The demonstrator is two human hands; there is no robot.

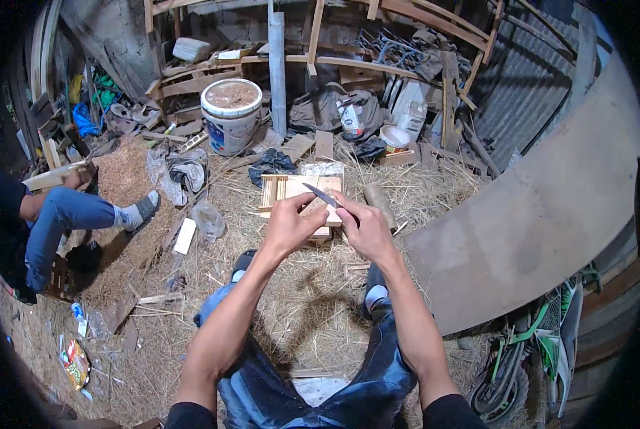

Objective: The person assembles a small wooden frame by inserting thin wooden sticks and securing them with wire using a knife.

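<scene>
My right hand [366, 227] is closed round the handle end of a knife. The dark pointed blade [320, 194] slants up and to the left, toward my left hand [291, 225]. That hand pinches a small light piece of wood [314, 206], right beside the blade. Both hands are above a low wooden block [302, 184] that stands on the straw in front of me. A bundle of thin wooden sticks [273, 190] lies on the block's left end. Fingers hide the knife's handle and part of the wood piece.
At the left sits another person, one leg [76, 218] stretched over wood shavings. A white bucket [231, 114] stands beyond the block, near a grey post [277, 75]. A large curved board [527, 214] and a green motorbike [541, 336] are at the right. A wooden cylinder [379, 204] lies beside the block.
</scene>
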